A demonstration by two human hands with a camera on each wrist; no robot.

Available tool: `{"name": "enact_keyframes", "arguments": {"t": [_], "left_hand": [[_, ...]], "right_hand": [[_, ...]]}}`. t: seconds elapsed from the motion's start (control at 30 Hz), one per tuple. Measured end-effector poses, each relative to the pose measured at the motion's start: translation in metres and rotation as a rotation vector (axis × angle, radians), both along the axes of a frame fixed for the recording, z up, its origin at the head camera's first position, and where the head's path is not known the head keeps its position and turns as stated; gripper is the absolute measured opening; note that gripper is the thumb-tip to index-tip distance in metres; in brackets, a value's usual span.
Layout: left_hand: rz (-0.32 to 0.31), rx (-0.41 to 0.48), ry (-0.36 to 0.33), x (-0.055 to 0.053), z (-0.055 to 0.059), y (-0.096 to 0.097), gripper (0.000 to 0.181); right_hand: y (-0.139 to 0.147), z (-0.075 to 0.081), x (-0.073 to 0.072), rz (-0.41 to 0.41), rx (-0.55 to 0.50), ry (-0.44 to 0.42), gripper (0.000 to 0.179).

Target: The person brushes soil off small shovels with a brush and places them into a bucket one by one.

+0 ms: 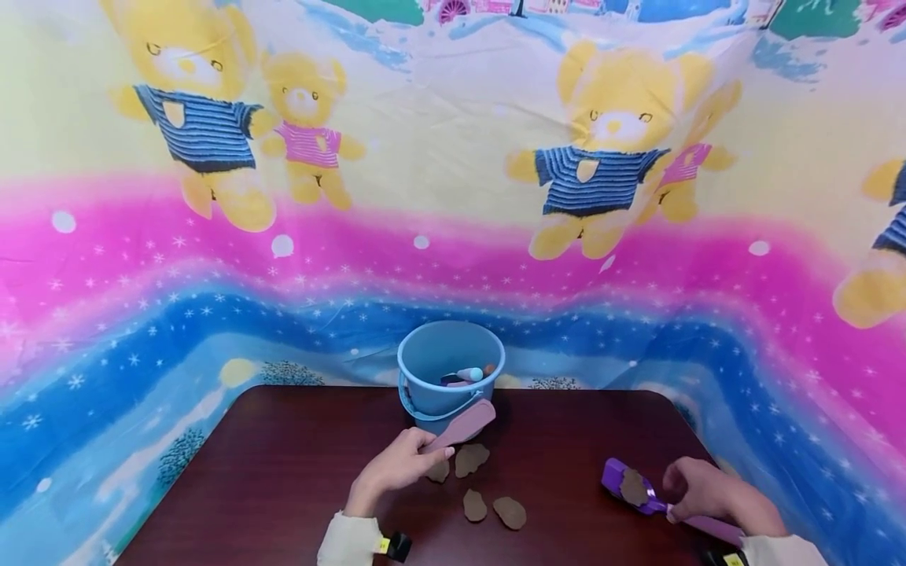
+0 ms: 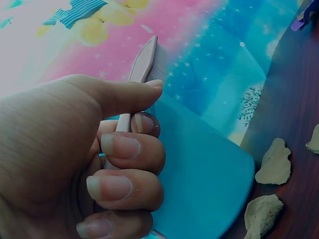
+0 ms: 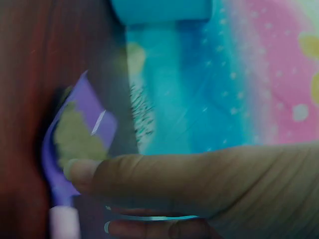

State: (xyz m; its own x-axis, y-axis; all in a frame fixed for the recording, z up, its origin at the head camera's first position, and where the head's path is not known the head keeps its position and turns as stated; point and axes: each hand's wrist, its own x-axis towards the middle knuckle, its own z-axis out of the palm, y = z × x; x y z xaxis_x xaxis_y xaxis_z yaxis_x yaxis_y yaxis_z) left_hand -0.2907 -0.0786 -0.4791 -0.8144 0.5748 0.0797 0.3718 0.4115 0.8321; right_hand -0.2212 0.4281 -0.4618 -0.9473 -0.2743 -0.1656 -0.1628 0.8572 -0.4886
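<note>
My left hand (image 1: pixel 396 464) grips a pale pink brush (image 1: pixel 467 422) by its handle, fingers curled round it and thumb along it. The brush head (image 2: pixel 144 59) with whitish bristles points up in the left wrist view. In the head view it overlaps the front of a blue bucket (image 1: pixel 451 397). At the right, a toy shovel with a purple scoop (image 1: pixel 613 474) and pink handle (image 1: pixel 715 528) lies on the table, a flat brown piece (image 1: pixel 633 487) in its scoop. My right hand (image 1: pixel 718 495) is over the handle, fingers loosely bent, thumb (image 3: pixel 82 172) apart from them and overlapping the piece.
Several flat brown pieces (image 1: pixel 510 512) lie on the dark red-brown table (image 1: pixel 283 472) in front of the bucket. Inside the bucket are a light-blue-tipped tool (image 1: pixel 470 374) and other small things. A cloth printed with bears (image 1: pixel 453 271) hangs behind the table.
</note>
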Motion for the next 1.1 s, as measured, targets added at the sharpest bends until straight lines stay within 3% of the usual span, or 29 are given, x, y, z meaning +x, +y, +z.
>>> {"name": "enact_keyframes", "arguments": {"t": [0.27, 0.4, 0.7, 0.8, 0.9, 1.03, 1.1], "left_hand": [[0.000, 0.008, -0.021, 0.001, -0.001, -0.001, 0.044], [-0.002, 0.014, -0.017, 0.002, 0.000, -0.002, 0.045], [0.001, 0.015, -0.017, 0.002, 0.003, -0.001, 0.045], [0.003, 0.011, -0.015, 0.002, 0.003, 0.000, 0.044], [0.006, 0.008, -0.011, 0.002, 0.003, 0.000, 0.044], [0.007, 0.005, -0.009, 0.002, 0.002, 0.001, 0.044], [0.008, 0.004, -0.009, 0.002, 0.002, 0.001, 0.043]], "right_hand": [[0.010, -0.026, 0.009, -0.004, -0.068, -0.033, 0.033], [0.012, -0.031, 0.008, -0.002, -0.092, -0.073, 0.032], [0.015, -0.039, 0.012, -0.025, -0.098, -0.066, 0.032], [0.035, -0.061, 0.003, -0.010, -0.065, -0.059, 0.032], [0.070, -0.100, -0.016, 0.021, -0.013, -0.080, 0.033], [0.111, -0.148, -0.040, 0.023, -0.052, -0.147, 0.036], [0.119, -0.160, -0.045, 0.019, -0.084, -0.137, 0.037]]}}
